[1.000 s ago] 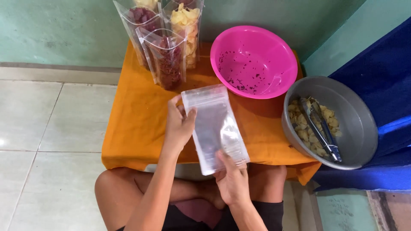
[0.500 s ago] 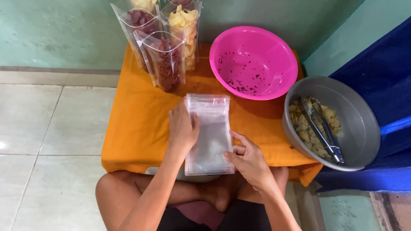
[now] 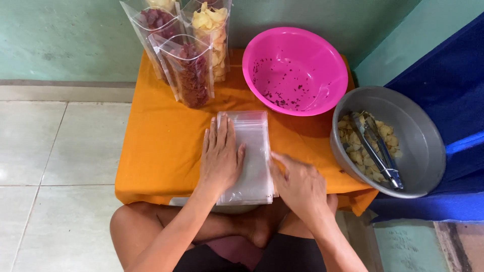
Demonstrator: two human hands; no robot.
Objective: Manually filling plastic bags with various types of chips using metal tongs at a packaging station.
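Right now I am pressing my left hand (image 3: 220,156) flat, fingers spread, on the clear pouch (image 3: 252,156) lying on the orange cloth (image 3: 161,146); my right hand (image 3: 297,184), open, is touching its edge. Even pressure should keep it from sliding.

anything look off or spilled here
Nothing spilled. The pink bowl holds only dark red crumbs. The clear pouch lies flat under the left hand, straight on the orange cloth.

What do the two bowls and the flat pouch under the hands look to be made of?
Pink bowl: glossy plastic, likely, judging by the bright colour and soft sheen. Grey bowl: dull metal, apparently. Flat pouch under the left hand: clear plastic film, see-through and shiny.
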